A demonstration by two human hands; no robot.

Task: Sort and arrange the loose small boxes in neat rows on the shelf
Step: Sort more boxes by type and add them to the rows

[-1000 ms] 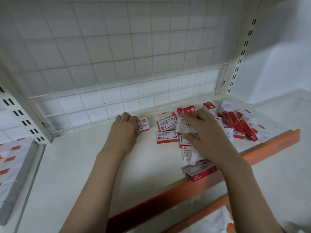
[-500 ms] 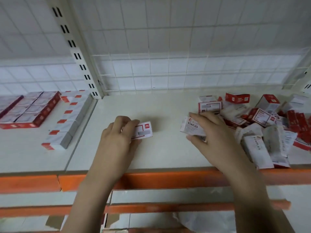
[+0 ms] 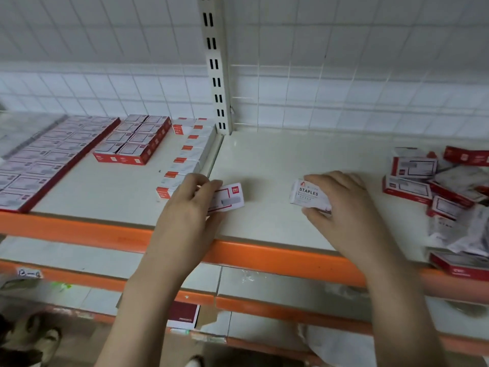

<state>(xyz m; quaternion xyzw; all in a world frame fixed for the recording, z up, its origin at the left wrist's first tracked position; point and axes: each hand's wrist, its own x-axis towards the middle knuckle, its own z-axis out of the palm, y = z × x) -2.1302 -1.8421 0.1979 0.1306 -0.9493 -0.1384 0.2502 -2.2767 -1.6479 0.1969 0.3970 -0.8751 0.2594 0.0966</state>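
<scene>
Both hands hold one small box each: the left hand pinches a white box near the shelf's front edge, beside the neat white row, probably its spot; the right hand grips a staples box.

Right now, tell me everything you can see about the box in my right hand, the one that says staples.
The staples box is small, white and looks like thin card, with STAPLES in dark capitals, a small red mark above and finer print too blurred to read. It appears closed. The right hand pinches it, fingers over its far edge, thumb under its near edge. Its printed face tilts toward the camera, over the bare shelf.
</scene>
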